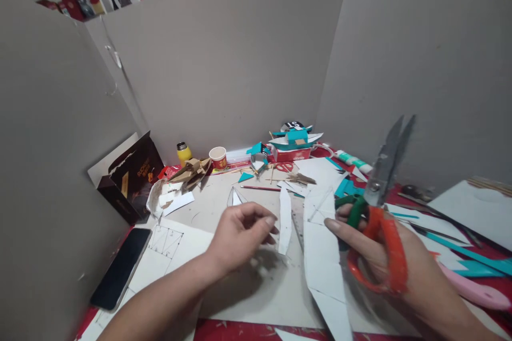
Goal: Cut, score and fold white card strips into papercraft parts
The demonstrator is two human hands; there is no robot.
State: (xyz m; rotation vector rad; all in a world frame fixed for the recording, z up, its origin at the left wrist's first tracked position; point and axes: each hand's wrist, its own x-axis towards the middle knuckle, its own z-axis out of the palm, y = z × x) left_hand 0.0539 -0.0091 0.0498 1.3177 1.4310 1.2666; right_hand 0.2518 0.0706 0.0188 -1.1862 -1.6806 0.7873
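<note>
My left hand (244,232) hovers over the table with curled fingers, the thumb tip close against them; nothing shows in its grasp. Just beyond its fingertips is a narrow white paper strip (285,218). Scissors (374,186) with orange and green handles sit in my right hand (384,256), blades pointing up and slightly apart. The same hand pinches a long white paper piece (322,245) between thumb and fingers. Pencil lines and creases cross this piece, and its lower end narrows. Part of a ruler (298,229) shows behind it.
A phone (121,269) lies on marked paper (188,240) at left, near a dark box (130,178). Farther back are a paper cup (218,158), a yellow bottle (183,153) and a teal-and-white paper boat (296,140). Teal and white scraps (468,266) and a pink-handled tool (478,289) lie at right.
</note>
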